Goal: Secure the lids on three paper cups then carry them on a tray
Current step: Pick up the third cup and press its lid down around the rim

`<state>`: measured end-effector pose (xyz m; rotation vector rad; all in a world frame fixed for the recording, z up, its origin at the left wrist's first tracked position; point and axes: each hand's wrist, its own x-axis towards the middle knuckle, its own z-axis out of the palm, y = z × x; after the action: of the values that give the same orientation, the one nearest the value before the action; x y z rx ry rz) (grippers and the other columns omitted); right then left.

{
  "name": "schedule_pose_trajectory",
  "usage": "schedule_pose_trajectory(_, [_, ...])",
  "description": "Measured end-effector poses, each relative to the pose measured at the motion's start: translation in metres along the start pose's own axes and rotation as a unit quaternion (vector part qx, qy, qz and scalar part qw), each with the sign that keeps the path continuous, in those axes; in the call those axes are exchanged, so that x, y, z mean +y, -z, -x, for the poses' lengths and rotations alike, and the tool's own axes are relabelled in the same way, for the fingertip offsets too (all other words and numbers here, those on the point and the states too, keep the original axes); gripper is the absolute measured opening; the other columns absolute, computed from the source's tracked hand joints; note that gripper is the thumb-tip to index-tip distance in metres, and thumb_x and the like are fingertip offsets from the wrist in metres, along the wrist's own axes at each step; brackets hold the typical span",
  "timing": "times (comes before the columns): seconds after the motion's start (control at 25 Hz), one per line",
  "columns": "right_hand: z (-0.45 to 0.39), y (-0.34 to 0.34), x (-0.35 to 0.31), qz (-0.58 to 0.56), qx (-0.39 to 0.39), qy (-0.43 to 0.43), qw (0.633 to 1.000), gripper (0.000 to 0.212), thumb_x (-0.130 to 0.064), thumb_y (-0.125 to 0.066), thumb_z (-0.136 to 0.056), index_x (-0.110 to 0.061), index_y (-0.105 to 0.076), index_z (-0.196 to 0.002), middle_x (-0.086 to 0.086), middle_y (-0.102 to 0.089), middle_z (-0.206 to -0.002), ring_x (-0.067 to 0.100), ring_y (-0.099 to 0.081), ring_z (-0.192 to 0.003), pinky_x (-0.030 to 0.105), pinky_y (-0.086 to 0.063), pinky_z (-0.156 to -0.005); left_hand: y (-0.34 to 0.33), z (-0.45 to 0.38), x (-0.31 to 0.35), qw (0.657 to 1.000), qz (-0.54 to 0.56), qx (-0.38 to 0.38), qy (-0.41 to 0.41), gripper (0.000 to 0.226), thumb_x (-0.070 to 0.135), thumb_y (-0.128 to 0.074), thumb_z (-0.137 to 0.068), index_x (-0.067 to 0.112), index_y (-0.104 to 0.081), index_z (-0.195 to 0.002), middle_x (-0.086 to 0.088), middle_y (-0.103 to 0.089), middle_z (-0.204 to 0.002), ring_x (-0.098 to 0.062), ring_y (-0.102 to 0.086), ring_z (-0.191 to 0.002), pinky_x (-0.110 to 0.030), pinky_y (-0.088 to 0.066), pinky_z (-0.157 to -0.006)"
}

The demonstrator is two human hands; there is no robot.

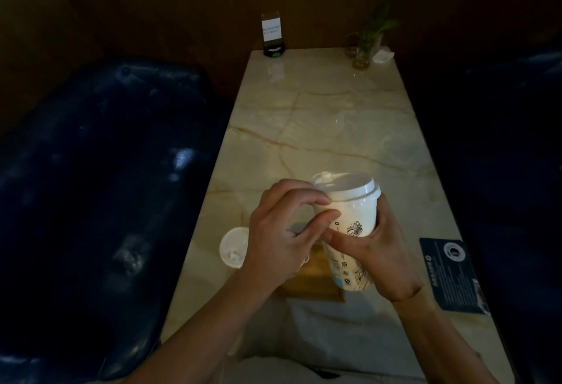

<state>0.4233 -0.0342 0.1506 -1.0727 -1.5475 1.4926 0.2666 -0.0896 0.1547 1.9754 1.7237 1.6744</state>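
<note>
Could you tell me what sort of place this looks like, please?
Probably a café or restaurant booth: a marble table runs between dark padded seats, with a small sign stand at its far end and a lidded takeaway cup in hand.

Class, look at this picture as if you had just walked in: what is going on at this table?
A person holds a lidded paper cup tilted above a marble table. The right hand grips the cup's body, while the left hand touches its side just below the lid with curled fingers. A second lidded cup stands near the table's left edge. A wooden tray lies under the hands, and a dark card lies to the right.
</note>
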Motion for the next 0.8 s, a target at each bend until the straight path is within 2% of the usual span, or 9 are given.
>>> schedule_pose_trajectory(0.12, [-0.006, 0.002, 0.003, -0.002, -0.026, -0.011, 1.000, 0.083, -0.010, -0.089, -0.059, -0.014, -0.041, -0.127, 0.007, -0.069, -0.105, 0.019, -0.072, -0.092, 0.034, -0.062, -0.073, 0.000, 0.002, -0.001, 1.000, -0.009, 0.003, 0.000, 0.018, 0.021, -0.075, -0.086, 0.006, -0.071, -0.095, -0.004, -0.065, -0.099, -0.018, -0.066, -0.092, -0.035, -0.056, -0.079])
schedule_pose_trajectory(0.24, [-0.014, 0.003, 0.005, 0.013, -0.038, -0.010, 0.999, 0.083, -0.007, -0.088, -0.063, -0.022, -0.033, -0.125, 0.004, -0.069, -0.096, 0.008, -0.073, -0.081, 0.021, -0.060, -0.064, -0.002, -0.002, -0.005, 0.999, -0.031, 0.016, -0.008, 0.017, 0.023, -0.073, -0.088, 0.008, -0.071, -0.095, -0.001, -0.065, -0.099, -0.019, -0.066, -0.091, -0.041, -0.056, -0.077])
schedule_pose_trajectory(0.36, [-0.020, -0.005, 0.005, 0.066, -0.004, 0.014, 0.998, 0.083, -0.031, -0.092, -0.055, -0.034, -0.041, -0.120, -0.007, -0.067, -0.101, -0.002, -0.069, -0.086, 0.015, -0.056, -0.065, -0.008, -0.002, -0.006, 0.994, -0.098, 0.027, -0.050, 0.014, 0.028, -0.071, -0.091, 0.014, -0.069, -0.095, 0.006, -0.059, -0.102, -0.015, -0.063, -0.092, -0.038, -0.053, -0.079])
schedule_pose_trajectory(0.48, [-0.021, -0.015, 0.009, 0.098, 0.054, 0.034, 0.993, 0.070, -0.047, -0.087, -0.045, -0.050, -0.046, -0.103, -0.016, -0.065, -0.099, -0.008, -0.064, -0.088, 0.008, -0.051, -0.066, -0.013, 0.002, -0.007, 0.984, -0.160, 0.035, -0.067, 0.014, 0.029, -0.073, -0.091, 0.017, -0.069, -0.098, 0.008, -0.057, -0.103, -0.012, -0.060, -0.093, -0.035, -0.051, -0.080])
schedule_pose_trajectory(0.6, [-0.020, -0.016, 0.014, 0.099, 0.081, 0.046, 0.991, 0.065, -0.049, -0.085, -0.048, -0.048, -0.052, -0.104, -0.014, -0.068, -0.097, -0.005, -0.066, -0.087, 0.010, -0.053, -0.066, -0.013, 0.002, -0.009, 0.986, -0.152, 0.034, -0.058, 0.015, 0.029, -0.074, -0.090, 0.017, -0.070, -0.098, 0.008, -0.059, -0.104, -0.011, -0.061, -0.095, -0.034, -0.052, -0.081])
schedule_pose_trajectory(0.8, [-0.014, -0.010, 0.015, 0.048, 0.057, 0.017, 0.997, 0.067, -0.047, -0.088, -0.051, -0.026, -0.061, -0.108, -0.001, -0.075, -0.093, 0.011, -0.073, -0.081, 0.029, -0.061, -0.064, -0.013, 0.002, -0.007, 0.990, -0.129, 0.039, -0.043, 0.020, 0.034, -0.075, -0.087, 0.019, -0.068, -0.098, 0.006, -0.063, -0.102, -0.010, -0.062, -0.096, -0.032, -0.053, -0.080])
